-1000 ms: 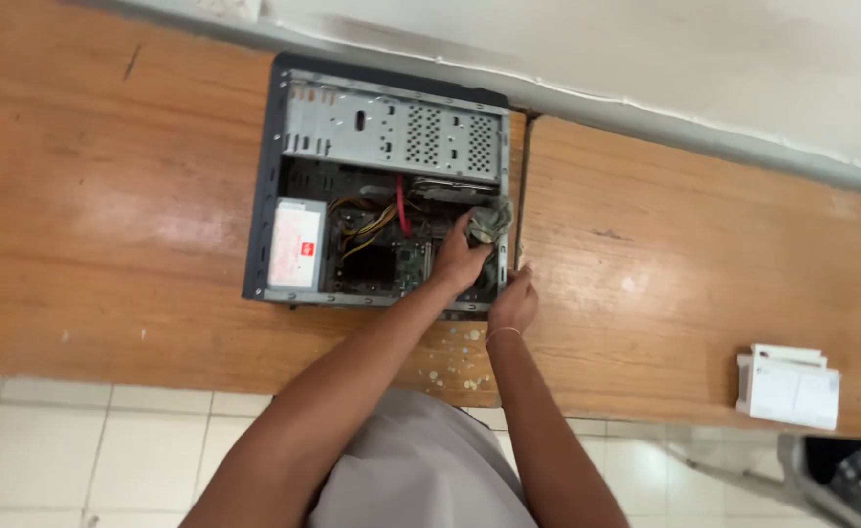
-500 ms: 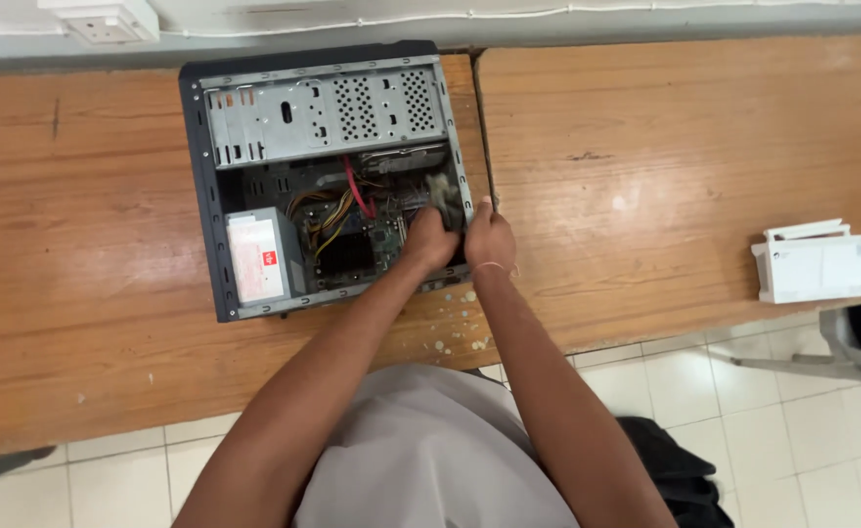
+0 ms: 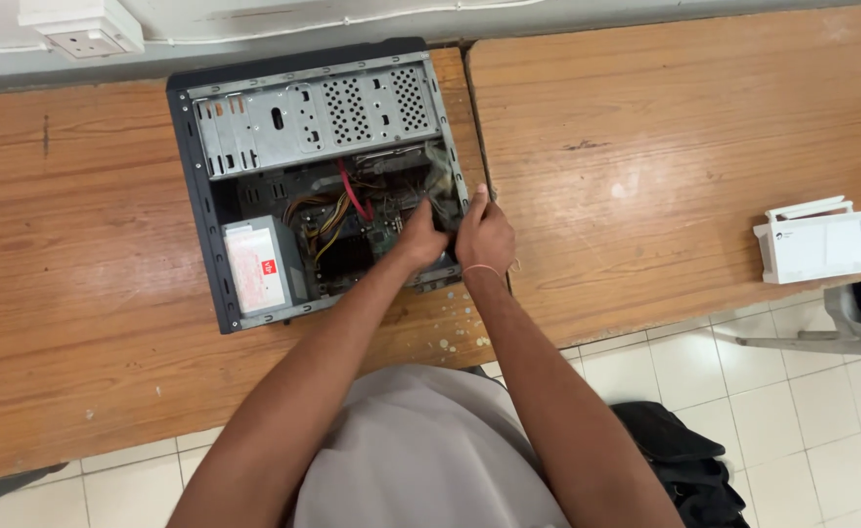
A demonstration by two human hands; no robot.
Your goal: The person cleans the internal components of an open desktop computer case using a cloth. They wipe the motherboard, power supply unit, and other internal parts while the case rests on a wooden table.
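Surface: two wooden counters butted together, white tiled floor at lower right.
Room: wall socket at upper left; white box at right edge.
Computer case: open, lying flat, upper centre.
Left hand: reaches inside case; grip hidden, cannot tell.
Right hand: fingers curled over the case's right edge.

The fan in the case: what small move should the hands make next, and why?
Probably lift the fan slightly and slowly: both the left hand and right hand are on it at the case edge, with cables lying close beside.
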